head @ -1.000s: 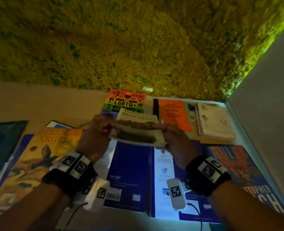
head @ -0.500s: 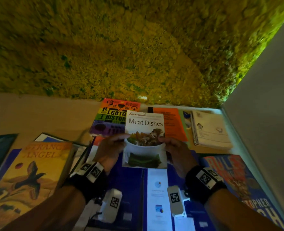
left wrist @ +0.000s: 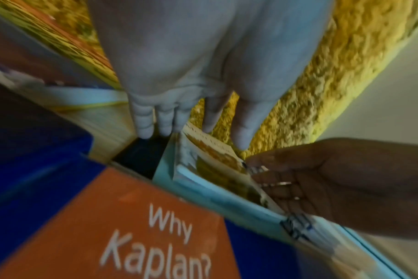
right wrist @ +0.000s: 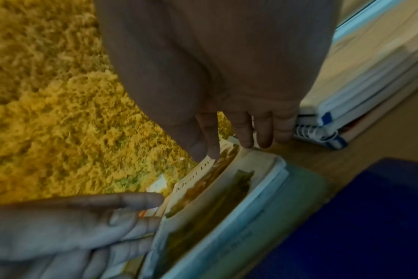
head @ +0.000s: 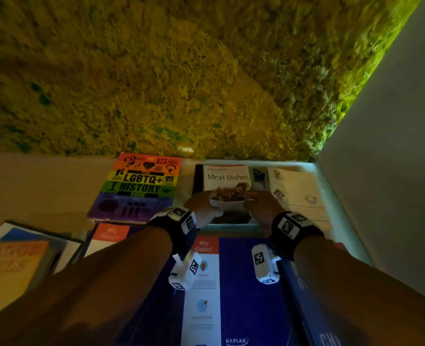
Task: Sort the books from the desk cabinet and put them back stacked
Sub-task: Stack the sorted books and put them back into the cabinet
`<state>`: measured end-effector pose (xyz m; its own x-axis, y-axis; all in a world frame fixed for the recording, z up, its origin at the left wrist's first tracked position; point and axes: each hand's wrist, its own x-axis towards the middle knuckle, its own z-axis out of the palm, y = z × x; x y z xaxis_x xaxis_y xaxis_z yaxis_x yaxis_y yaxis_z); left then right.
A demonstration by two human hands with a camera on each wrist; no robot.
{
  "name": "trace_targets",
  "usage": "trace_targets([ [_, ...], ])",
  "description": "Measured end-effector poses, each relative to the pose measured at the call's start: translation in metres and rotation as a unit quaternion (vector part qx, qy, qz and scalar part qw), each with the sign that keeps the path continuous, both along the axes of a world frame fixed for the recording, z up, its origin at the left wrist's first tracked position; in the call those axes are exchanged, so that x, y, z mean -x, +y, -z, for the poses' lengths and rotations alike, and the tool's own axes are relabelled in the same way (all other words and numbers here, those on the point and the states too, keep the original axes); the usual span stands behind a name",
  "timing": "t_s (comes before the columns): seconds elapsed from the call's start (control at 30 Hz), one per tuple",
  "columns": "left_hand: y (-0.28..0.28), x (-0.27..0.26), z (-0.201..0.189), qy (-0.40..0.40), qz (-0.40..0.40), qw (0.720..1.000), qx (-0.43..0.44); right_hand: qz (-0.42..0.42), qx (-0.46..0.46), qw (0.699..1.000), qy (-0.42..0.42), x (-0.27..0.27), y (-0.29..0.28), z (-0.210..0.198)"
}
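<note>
The small "Meat Dishes" cookbook (head: 227,176) lies face up on a stack of books at the back right of the wooden desk (head: 31,186). My left hand (head: 207,201) holds its left edge and my right hand (head: 255,199) holds its right edge, thumbs over the cover. In the left wrist view the thumb and forefinger reach over the cookbook (left wrist: 212,160) while the other fingers run down its side. The right wrist view shows the cookbook (right wrist: 217,188) with my right thumb and fingers at its far end and the left hand (right wrist: 60,226) curled at its edge.
The rainbow "LGBTQ+ History" book (head: 137,186) lies left of the stack, a spiral notebook (head: 296,193) right of it. Blue Kaplan books (head: 246,283) lie under my wrists, "Strange Angels" (head: 9,265) at the near left. A moss wall (head: 181,71) stands behind, a white panel (head: 393,171) on the right.
Both hands carried the cookbook away from me, from above the Kaplan books to the back right stack, where it now covers the orange book.
</note>
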<state>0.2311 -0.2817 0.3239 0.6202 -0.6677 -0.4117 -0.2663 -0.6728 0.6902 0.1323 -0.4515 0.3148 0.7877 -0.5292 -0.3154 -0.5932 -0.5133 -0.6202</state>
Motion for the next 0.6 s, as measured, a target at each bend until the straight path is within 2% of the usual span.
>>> trace_targets([
  [0.13,0.0,0.007,0.002,-0.05,0.039,0.997,-0.031,-0.156,0.131,0.975,0.093,-0.001,0.006,0.013],
  [0.3,0.014,0.01,-0.015,-0.021,0.026,0.999,0.0,-0.188,0.167,0.96,0.121,0.0,0.014,0.004],
  [0.37,0.03,0.012,-0.02,-0.027,0.006,0.999,0.032,-0.162,0.165,0.968,0.093,0.003,0.021,0.002],
  [0.47,0.069,0.014,-0.021,-0.01,-0.018,0.998,0.066,-0.099,0.16,0.981,-0.041,0.015,0.036,0.003],
  [0.53,0.107,0.013,-0.025,-0.015,-0.023,0.997,0.068,-0.087,0.093,0.985,-0.119,0.027,0.062,-0.007],
  [0.6,0.15,0.007,-0.025,-0.048,-0.052,0.996,0.054,-0.105,0.005,0.988,-0.111,0.042,0.096,-0.017],
])
